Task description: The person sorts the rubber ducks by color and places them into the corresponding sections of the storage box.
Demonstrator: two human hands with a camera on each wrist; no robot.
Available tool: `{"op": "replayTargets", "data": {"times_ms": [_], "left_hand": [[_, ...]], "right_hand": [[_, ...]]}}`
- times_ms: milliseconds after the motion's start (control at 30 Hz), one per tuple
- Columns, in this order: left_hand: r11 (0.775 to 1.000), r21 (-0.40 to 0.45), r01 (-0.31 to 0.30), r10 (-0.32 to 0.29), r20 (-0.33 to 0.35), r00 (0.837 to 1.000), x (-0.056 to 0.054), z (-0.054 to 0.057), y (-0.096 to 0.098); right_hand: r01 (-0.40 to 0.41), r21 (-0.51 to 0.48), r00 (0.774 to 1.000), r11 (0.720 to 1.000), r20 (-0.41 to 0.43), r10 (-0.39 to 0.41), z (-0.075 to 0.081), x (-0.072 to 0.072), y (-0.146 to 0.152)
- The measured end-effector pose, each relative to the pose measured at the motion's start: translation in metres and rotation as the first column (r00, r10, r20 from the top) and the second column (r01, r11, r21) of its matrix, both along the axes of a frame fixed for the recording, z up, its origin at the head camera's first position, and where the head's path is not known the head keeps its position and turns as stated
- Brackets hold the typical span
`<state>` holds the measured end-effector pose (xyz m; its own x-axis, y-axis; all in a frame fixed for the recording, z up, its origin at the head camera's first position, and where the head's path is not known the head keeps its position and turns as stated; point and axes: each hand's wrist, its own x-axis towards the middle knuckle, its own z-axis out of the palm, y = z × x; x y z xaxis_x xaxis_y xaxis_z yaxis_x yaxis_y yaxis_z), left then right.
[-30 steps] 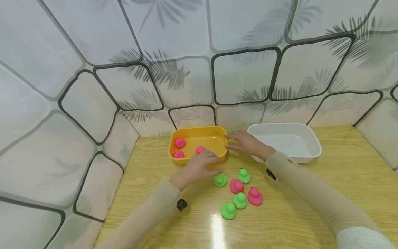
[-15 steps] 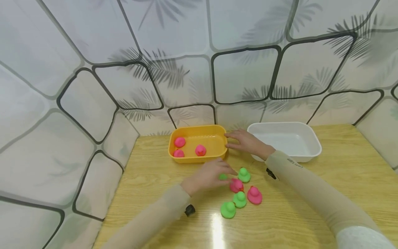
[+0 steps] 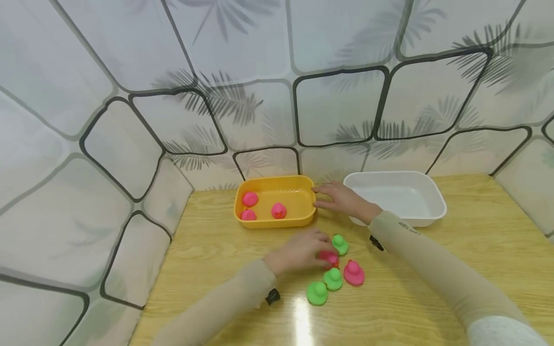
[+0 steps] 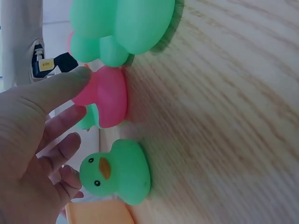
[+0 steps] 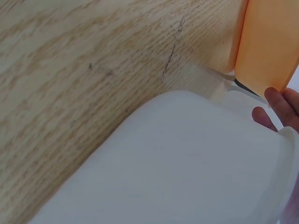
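My left hand reaches over a pink rubber duck on the table. In the left wrist view the thumb and forefinger stand apart around the pink duck; a firm grip does not show. Below the fingers there, a green rubber duck stands on the wood; the hand covers it in the head view. My right hand rests its fingertips on the right rim of the yellow-orange tub, fingers mostly straight. Inside that tub lie three pink ducks.
A white tub stands right of the yellow-orange one, under the right forearm. Loose ducks nearby are a green one, another pink one and two green ones closer to me. A patterned wall rises behind the table.
My left hand has moved from the tub's front edge rightward and toward me, past a green duck to the pink duck. The right hand has stayed at the tub's rim.
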<state>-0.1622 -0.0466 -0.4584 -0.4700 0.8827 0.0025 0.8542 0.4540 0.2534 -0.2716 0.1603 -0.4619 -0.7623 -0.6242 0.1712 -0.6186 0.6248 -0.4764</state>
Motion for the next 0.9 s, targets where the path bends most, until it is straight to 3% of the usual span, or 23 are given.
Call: {"op": "replayTargets", "data": {"times_ms": [167, 467, 900], "left_hand": [[1.000, -0.012, 0.008, -0.008, -0.024, 1.000, 0.0011, -0.0054, 0.0031], [1.000, -0.025, -0.001, 0.000, -0.038, 0.999, 0.0048, -0.0043, 0.0049], [0.998, 0.062, -0.026, 0.025, 0.025, 0.999, 0.0022, -0.0006, 0.0004]], "right_hand": [[0.001, 0.010, 1.000, 1.000, 0.004, -0.001, 0.0007, 0.0002, 0.0001], [0.010, 0.011, 1.000, 1.000, 0.014, -0.010, 0.0012, 0.0009, 0.0003], [0.008, 0.018, 1.000, 1.000, 0.000, -0.008, 0.0006, 0.0002, -0.0007]]}}
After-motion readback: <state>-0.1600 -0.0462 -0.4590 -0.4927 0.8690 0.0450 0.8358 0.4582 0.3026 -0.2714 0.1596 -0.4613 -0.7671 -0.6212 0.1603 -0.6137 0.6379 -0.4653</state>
